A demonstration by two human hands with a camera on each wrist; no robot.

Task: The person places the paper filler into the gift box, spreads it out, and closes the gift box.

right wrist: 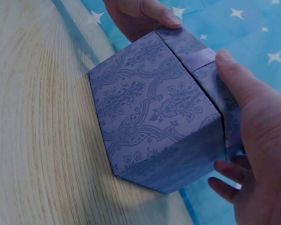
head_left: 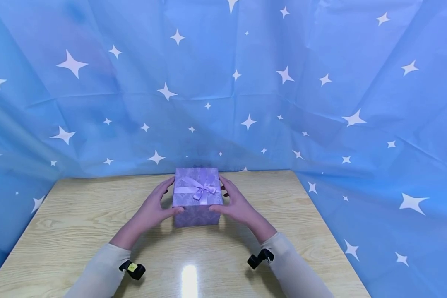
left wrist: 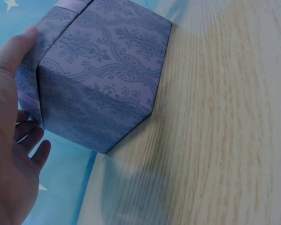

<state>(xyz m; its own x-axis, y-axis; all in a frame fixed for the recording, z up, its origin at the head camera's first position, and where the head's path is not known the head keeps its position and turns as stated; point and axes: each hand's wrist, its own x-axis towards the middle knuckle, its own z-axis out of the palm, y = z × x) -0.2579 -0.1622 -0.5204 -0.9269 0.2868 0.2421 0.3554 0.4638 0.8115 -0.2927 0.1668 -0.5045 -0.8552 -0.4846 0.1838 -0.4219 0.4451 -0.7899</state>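
Note:
A purple patterned gift box (head_left: 197, 217) stands on the wooden table, its lid (head_left: 184, 199) on top and seated on the body. A pale lilac ribbon with a bow (head_left: 202, 191) crosses the lid. My left hand (head_left: 157, 207) grips the lid from the left side, thumb at the front edge and fingers along the side. From the other side my right hand (head_left: 239, 205) holds the lid in the same way. Both wrist views show a dark seam between lid and box body (left wrist: 103, 70), with the thumbs on the lid's rim.
The pale wooden table (head_left: 78, 215) spreads around the box. Behind it and at both sides hangs a blue curtain (head_left: 216, 82) with white stars. Each sleeve carries a small black wrist camera (head_left: 134, 270).

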